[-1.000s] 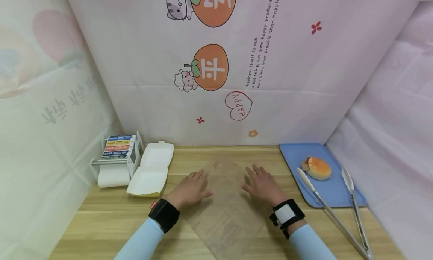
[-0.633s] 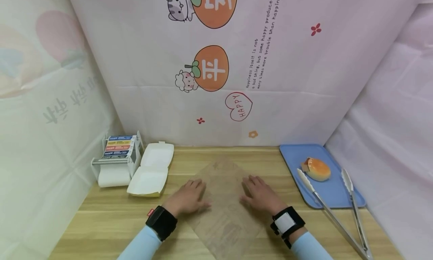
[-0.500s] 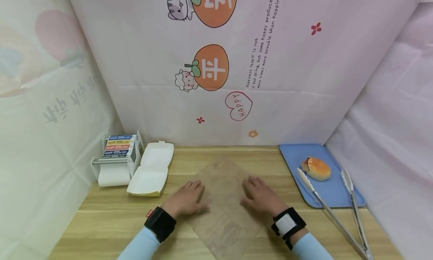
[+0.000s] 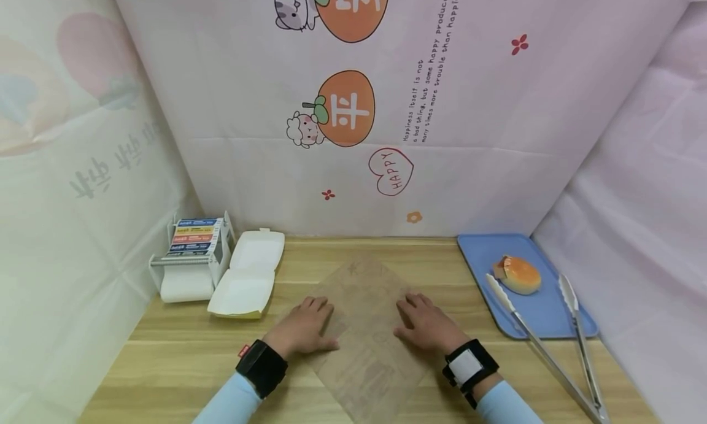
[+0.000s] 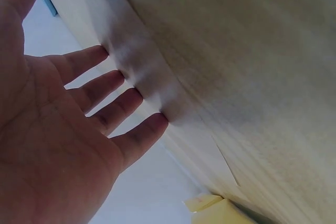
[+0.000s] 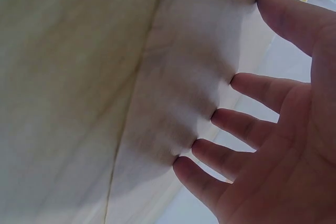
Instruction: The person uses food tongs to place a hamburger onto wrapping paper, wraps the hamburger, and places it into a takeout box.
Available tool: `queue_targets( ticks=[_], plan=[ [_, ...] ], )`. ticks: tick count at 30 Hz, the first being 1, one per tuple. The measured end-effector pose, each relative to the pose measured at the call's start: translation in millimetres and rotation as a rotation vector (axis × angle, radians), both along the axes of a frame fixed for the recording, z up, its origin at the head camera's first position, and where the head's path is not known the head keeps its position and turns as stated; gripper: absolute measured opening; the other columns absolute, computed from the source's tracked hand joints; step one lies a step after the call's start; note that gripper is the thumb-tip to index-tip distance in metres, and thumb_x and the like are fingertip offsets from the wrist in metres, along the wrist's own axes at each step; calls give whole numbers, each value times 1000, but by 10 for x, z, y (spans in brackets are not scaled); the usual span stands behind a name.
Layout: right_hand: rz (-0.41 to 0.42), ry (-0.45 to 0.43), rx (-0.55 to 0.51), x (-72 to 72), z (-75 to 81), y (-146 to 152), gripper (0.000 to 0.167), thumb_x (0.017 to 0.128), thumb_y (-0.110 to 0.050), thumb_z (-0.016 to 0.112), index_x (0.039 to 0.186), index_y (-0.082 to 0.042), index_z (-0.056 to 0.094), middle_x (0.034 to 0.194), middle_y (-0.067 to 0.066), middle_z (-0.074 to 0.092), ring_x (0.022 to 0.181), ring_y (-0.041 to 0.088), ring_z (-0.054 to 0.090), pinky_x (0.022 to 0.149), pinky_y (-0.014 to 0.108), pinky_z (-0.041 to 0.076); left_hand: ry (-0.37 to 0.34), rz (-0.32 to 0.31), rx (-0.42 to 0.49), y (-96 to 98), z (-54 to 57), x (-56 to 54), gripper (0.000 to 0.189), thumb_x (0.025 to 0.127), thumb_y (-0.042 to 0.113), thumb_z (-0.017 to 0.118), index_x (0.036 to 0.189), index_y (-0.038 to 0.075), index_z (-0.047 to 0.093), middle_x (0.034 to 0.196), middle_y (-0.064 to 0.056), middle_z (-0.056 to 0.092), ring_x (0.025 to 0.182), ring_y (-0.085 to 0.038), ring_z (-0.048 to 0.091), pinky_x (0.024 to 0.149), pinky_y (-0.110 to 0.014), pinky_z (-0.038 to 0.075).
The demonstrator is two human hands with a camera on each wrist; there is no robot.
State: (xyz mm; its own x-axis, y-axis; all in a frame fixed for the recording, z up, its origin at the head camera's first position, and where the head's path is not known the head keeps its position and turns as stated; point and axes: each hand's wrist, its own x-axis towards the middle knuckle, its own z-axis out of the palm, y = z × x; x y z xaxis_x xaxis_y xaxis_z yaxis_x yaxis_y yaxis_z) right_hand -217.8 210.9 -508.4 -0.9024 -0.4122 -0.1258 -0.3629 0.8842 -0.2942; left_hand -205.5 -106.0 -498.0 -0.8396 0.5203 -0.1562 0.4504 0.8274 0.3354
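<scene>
A sheet of brown wrapping paper [image 4: 367, 344] lies flat on the wooden table, turned so one corner points away. On its left side rests my left hand [image 4: 306, 327], fingers spread and fingertips touching the sheet; the left wrist view shows these fingertips [image 5: 160, 120] pressed on the paper [image 5: 142, 51]. My right hand [image 4: 431, 326] mirrors it on the right side, thumb pointing inward. In the right wrist view its spread fingertips [image 6: 181, 162] meet the paper [image 6: 184, 66]. Neither hand grips anything.
A blue tray [image 4: 480, 252] at the right bears a filled bun [image 4: 520, 275], with metal tongs [image 4: 552, 359] lying partly over it. At the left stand an open white clamshell box [image 4: 243, 292] and a label dispenser [image 4: 190, 258]. A printed white cloth [image 4: 475, 178] closes off the back.
Both hands have slid nearer to me along the sides of the paper, mostly in the first half second. The paper, tray, tongs and box stay where they were.
</scene>
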Motion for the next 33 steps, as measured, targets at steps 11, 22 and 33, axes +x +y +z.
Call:
queue_targets(
  ticks=[11, 22, 33],
  plan=[
    [-1, 16, -4, 60, 37, -29, 65, 97, -41, 67, 146, -2, 51, 154, 27, 39, 142, 50, 34, 112, 64, 35, 10, -5, -7, -21, -8, -38, 83, 89, 52, 74, 149, 2, 46, 156, -23, 38, 144, -46, 33, 114, -59, 35],
    [-45, 55, 41, 185, 48, -122, 65, 97, -45, 66, 144, -2, 53, 151, 28, 43, 138, 51, 39, 107, 63, 41, 27, -2, -12, -46, -7, -90, 80, 86, 49, 78, 146, 4, 50, 149, -21, 42, 138, -39, 39, 109, -57, 41],
    [-81, 116, 85, 343, 68, -239, 64, 95, -48, 68, 138, -2, 57, 142, 28, 51, 129, 50, 48, 94, 63, 50, 3, 30, -13, -118, 3, -127, 82, 86, 49, 78, 147, 3, 49, 152, -22, 41, 140, -40, 38, 110, -57, 41]
  ],
)
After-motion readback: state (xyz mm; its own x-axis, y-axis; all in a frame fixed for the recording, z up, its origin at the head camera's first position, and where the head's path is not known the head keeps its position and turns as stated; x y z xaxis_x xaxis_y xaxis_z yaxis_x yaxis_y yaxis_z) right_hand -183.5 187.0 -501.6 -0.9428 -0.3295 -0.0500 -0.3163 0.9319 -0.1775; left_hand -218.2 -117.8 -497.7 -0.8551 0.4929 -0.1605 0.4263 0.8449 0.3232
